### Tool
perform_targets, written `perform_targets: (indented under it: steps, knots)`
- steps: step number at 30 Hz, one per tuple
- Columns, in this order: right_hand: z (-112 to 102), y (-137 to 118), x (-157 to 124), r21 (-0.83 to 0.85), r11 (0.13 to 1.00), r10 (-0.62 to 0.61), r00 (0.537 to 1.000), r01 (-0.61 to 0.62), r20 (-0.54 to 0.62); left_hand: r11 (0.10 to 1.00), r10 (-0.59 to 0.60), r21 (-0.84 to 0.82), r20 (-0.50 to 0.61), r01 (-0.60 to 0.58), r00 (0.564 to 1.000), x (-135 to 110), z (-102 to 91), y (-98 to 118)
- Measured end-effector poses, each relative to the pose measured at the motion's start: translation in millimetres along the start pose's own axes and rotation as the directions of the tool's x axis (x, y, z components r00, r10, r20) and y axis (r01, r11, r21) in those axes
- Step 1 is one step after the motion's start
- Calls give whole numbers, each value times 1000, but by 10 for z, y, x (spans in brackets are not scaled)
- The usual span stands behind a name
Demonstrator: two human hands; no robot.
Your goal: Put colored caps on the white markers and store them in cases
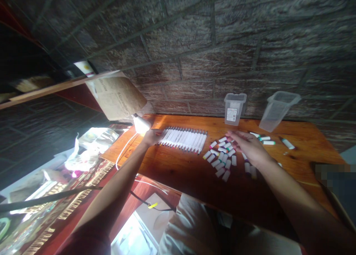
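Note:
A row of several white markers [184, 139] lies side by side on the wooden table [178, 173]. My left hand [152, 136] rests at the left end of that row, its fingers curled against the first markers. To the right lies a loose pile of several white marker caps [221, 159] with coloured ends. My right hand [247, 145] reaches over that pile, palm down, with its fingertips on the caps at the pile's top. Whether those fingers hold a cap is hidden.
Two clear plastic tubs stand against the brick wall: an upright one [234, 108] and a tilted one [278, 110]. More loose markers [287, 143] lie at the right. A white bulb [141, 124] and its cord sit at the table's left corner. A brown paper bag [118, 97] hangs above.

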State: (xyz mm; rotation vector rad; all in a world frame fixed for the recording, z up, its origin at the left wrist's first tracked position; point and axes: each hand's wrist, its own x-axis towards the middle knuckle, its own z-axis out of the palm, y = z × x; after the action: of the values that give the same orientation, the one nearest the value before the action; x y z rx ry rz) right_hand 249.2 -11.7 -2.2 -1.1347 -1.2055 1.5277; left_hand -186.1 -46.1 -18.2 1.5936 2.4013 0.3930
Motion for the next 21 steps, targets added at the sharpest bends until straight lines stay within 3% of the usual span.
perform_targets:
  steps: [6,9,11,14,15,17,19,21]
  knots:
    - [5,-25,-11,-11,1000,0,1000,0,-10,998,12,-51,-191,-22,982,-157,-87,132]
    - [7,-11,-9,5,1000,-3,1000,3,-4,993,39,-88,-354,-75,935,-258,-217,291]
    - [10,10,-1,1,1000,-10,1000,10,3,982,67,-126,-454,-138,888,-264,-304,530]
    - [1,55,26,-7,999,-49,999,49,4,944,92,-206,-581,-256,809,-138,-368,1192]
    - [-9,68,41,-6,997,-73,997,73,-7,869,77,-331,-645,-368,761,-74,-369,1485]
    - [-47,78,75,-13,991,-135,989,135,-59,650,79,-512,-689,-562,720,34,-354,2111]
    - [-105,59,105,-53,978,-209,970,203,-123,480,131,-561,-714,-674,688,40,-318,2675]
    - [-166,17,119,-87,957,-287,942,275,-176,417,184,-522,-753,-744,632,-98,-231,3037]
